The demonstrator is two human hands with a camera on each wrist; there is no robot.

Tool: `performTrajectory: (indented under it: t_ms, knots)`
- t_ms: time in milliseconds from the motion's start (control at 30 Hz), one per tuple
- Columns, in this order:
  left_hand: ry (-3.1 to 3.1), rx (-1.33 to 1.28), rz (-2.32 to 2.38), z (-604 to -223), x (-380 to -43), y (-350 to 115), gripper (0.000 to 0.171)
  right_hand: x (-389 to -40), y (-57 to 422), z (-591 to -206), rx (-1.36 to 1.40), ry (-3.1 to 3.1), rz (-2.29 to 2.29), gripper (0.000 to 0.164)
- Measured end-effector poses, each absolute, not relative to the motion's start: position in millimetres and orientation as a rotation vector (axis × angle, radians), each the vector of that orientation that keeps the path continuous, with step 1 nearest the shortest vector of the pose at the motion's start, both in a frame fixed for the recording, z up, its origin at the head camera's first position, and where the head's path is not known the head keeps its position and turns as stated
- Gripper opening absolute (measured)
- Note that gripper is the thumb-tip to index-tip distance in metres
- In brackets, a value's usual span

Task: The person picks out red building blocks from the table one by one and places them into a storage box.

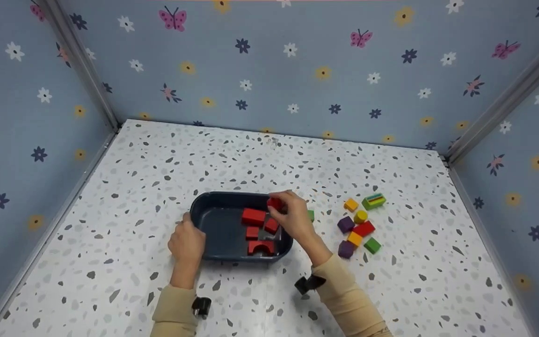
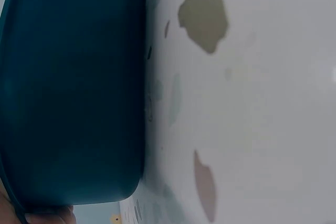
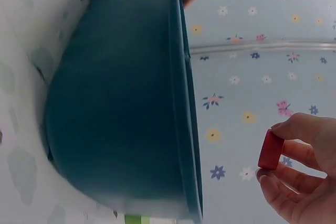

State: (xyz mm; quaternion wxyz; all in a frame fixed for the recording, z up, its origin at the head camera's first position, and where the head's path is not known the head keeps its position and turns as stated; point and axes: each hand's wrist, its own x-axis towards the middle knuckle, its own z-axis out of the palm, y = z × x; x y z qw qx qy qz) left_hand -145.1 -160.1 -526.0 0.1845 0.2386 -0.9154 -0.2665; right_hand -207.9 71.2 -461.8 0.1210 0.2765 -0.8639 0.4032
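On speckled white tabletop (image 1: 134, 281), head view: dark blue tray (image 1: 222, 234), left of scattered blocks. At tray's left end, left hand (image 1: 186, 241), fingers curled, gripping the rim. Over tray's right end, right hand (image 1: 293, 215), held red block (image 1: 275, 203) pinched between thumb and fingers. Within tray, right half: red oblong (image 1: 253, 216), two smaller red pieces (image 1: 252, 232), red arch (image 1: 261, 244) toward the near wall. Just beyond the right hand, outside the tray: green block (image 1: 311, 215), partly hidden. Farther right, a loose cluster: striped green block (image 1: 374, 201), two orange cubes (image 1: 351, 204), yellow cylinder (image 1: 360, 216), two purple blocks (image 1: 345, 224), loose red block (image 1: 364, 228), second green block (image 1: 372, 245). Tan sleeves (image 1: 351, 299), black wrist fittings (image 1: 310, 283). Behind and both sides, blue flowered panels (image 1: 269, 65). Left wrist view: tray's outer wall, base on the tabletop; at lower left corner, left-hand fingers on the rim. Right wrist view: outer wall again, left hand at the far rim; held red block between right thumb and fingertips, above rim level, apart from the tray.
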Motion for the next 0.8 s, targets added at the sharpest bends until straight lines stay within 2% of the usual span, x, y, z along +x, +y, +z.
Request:
performTrajectory:
  t_ms: [300,800]
  knots:
    - [-2.576,0.655,-0.757,-527,-145,-160,0.038,-191,53,-461,0.923,-2.484,1.256,0.025]
    - [-2.595,0.636,-0.785,-527,-145,-161,0.038,-169,26,-476,1.093,-2.487,1.135,0.024]
